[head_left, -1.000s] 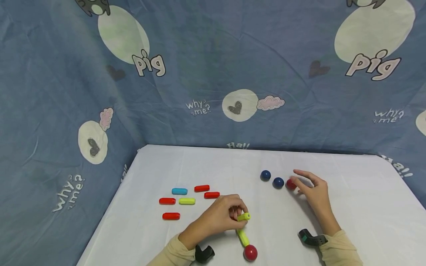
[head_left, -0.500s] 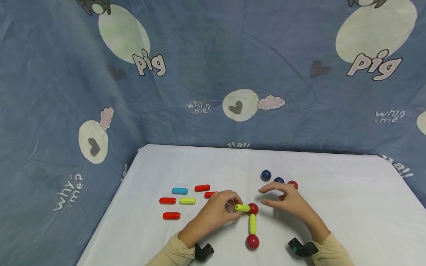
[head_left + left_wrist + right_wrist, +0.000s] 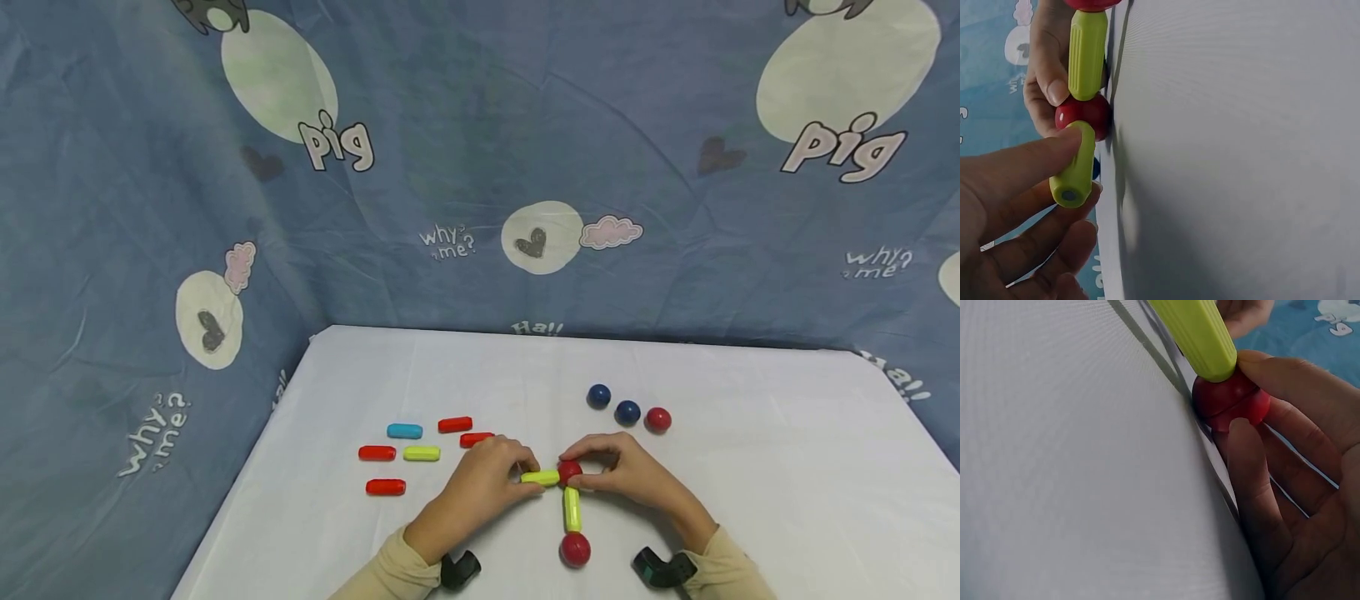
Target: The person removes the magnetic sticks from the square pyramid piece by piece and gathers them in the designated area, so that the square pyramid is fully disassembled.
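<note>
My left hand [image 3: 487, 479] pinches a yellow-green rod [image 3: 540, 477] between thumb and fingers, its free end showing a small metal disc in the left wrist view. The rod's other end touches a red ball [image 3: 570, 472], which my right hand [image 3: 630, 475] grips by thumb and fingertips. From that same ball a second yellow-green rod [image 3: 572, 510] runs toward the front edge, ending at another red ball [image 3: 575, 550]. Together they form an L shape. Up close in the right wrist view, the held ball [image 3: 1229, 403] shows a seam around its middle.
Left of my left hand lie several loose rods: red [image 3: 386, 487], blue [image 3: 405, 431] and yellow-green [image 3: 422, 453]. Behind my right hand sit two blue balls [image 3: 627, 412] and a red ball [image 3: 658, 419]. A patterned blue cloth [image 3: 420, 283] hangs behind the white table [image 3: 825, 433].
My right hand has moved left from beside the far red ball to grip the joining ball. The left-held rod has turned, its end now against that ball, and the second rod lies toward the front.
</note>
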`<state>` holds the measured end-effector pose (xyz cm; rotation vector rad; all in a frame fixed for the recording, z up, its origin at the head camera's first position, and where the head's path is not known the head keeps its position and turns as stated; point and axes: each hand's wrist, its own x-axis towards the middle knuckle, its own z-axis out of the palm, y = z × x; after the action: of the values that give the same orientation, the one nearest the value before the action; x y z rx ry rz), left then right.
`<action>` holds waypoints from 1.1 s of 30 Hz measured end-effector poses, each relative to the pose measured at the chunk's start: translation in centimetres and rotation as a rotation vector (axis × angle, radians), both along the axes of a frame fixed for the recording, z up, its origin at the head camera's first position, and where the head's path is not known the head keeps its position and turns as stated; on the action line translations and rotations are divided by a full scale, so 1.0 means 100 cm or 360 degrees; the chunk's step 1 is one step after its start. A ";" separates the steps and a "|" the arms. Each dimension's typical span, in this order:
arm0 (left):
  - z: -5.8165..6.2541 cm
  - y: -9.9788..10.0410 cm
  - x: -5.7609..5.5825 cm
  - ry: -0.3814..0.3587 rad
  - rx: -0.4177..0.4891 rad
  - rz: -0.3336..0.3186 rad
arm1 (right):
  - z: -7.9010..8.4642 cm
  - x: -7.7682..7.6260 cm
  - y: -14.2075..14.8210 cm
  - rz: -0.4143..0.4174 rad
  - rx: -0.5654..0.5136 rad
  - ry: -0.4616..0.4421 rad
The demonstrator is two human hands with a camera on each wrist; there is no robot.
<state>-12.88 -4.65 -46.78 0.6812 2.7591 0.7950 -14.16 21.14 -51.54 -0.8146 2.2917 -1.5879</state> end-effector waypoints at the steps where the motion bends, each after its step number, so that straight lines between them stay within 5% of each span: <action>1: -0.001 0.000 0.000 -0.0008 0.0000 -0.0002 | 0.000 0.000 0.000 -0.0004 -0.0001 -0.0001; 8: -0.005 0.000 0.000 -0.0010 0.0000 -0.0025 | -0.001 0.000 -0.001 -0.0026 0.0025 0.0008; 14: 0.003 -0.010 -0.002 0.0007 -0.0037 0.0030 | -0.004 -0.002 0.003 -0.0091 0.0032 0.0004; 20: 0.009 -0.022 -0.009 0.0101 -0.0079 0.0179 | -0.004 -0.002 0.006 -0.0110 0.0055 -0.0053; 28: 0.003 -0.027 -0.008 0.0301 -0.0139 0.0216 | -0.004 -0.002 0.006 -0.0116 0.0057 -0.0050; 33: 0.002 -0.027 -0.008 0.0330 -0.0146 0.0223 | -0.003 -0.002 0.005 -0.0113 0.0039 -0.0039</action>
<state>-13.70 -7.34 -46.62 0.5885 3.0372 0.6519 -14.33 21.62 -51.83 -0.7111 2.3429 -1.5864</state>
